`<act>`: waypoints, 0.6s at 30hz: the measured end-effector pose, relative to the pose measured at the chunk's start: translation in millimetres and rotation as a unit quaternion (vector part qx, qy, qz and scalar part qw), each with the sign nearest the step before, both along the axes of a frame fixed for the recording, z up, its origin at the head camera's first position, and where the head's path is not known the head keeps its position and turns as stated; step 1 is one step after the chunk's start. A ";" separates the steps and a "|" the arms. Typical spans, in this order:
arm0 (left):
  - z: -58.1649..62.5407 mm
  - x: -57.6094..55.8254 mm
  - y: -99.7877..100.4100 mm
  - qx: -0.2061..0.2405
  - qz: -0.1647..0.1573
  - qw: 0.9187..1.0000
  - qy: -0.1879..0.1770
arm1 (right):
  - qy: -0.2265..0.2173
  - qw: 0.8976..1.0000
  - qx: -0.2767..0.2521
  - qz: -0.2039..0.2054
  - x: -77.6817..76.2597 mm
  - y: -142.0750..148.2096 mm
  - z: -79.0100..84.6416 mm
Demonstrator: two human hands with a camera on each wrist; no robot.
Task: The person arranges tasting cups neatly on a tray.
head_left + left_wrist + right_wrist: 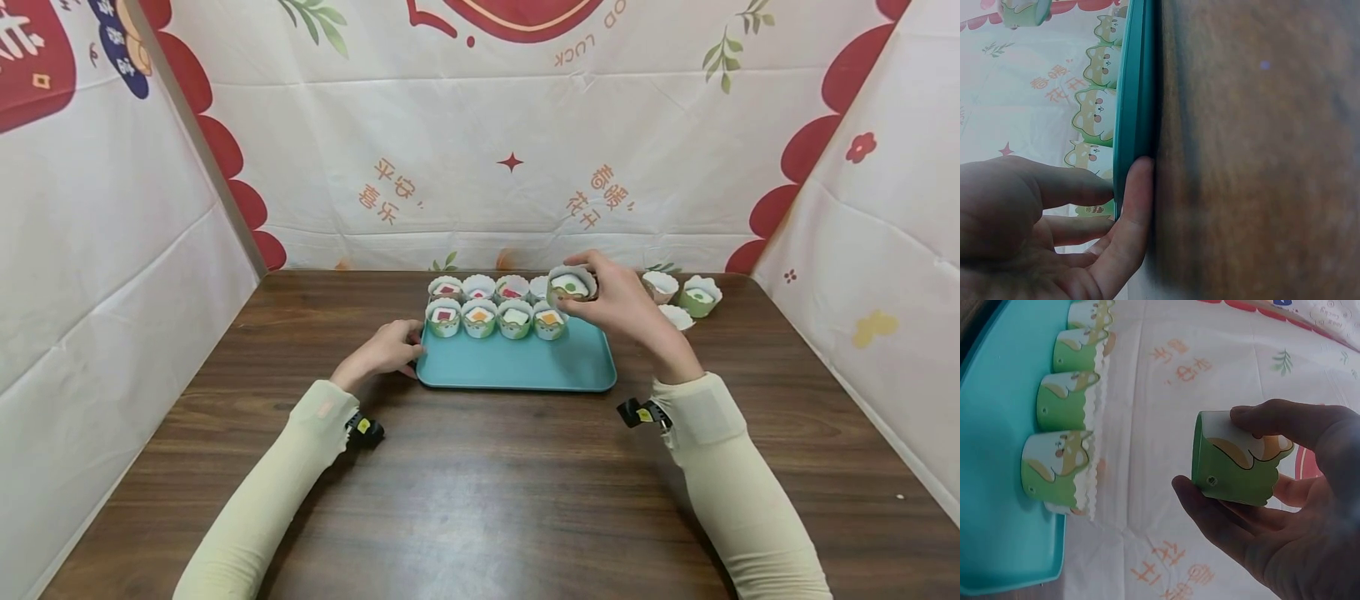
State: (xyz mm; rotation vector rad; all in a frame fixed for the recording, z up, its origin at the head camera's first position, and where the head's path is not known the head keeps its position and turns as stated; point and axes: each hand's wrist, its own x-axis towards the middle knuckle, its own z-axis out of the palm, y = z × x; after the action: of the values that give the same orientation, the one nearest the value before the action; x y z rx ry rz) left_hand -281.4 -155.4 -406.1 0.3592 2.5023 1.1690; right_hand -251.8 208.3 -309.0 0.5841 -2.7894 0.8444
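My right hand [622,296] pinches a green-and-white paper baking cup [1235,469] with a cartoon animal print, thumb on one side and fingers on the other. In the head view a white filling with a green piece on it shows inside that cup, which is held over the back right of a teal tray [510,362]. My left hand [382,346] grips the left end of the tray between thumb and fingers. Filled paper cups stand on the tray in two rows, the front row [515,318] partly covering the back row [512,288]. Coloured pieces top their white fillings.
To the right of the tray, on the brown wooden table [465,483], stand a pinkish cup [660,287], a green cup [699,300] and a white-rimmed cup [677,317] partly behind my right wrist. Printed cloth walls [465,125] close off the back and both sides.
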 end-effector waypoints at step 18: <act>-0.6 -0.5 -0.3 0.003 0.003 1.000 0.000 | -0.020 0.999 -0.013 0.036 -5.8 -31.3 -20.6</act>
State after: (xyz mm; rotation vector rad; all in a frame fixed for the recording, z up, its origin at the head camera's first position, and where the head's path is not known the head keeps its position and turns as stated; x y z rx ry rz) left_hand -282.0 -155.7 -406.7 0.3543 2.5017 1.1778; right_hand -257.7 176.9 -329.6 0.6741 -2.8043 0.9154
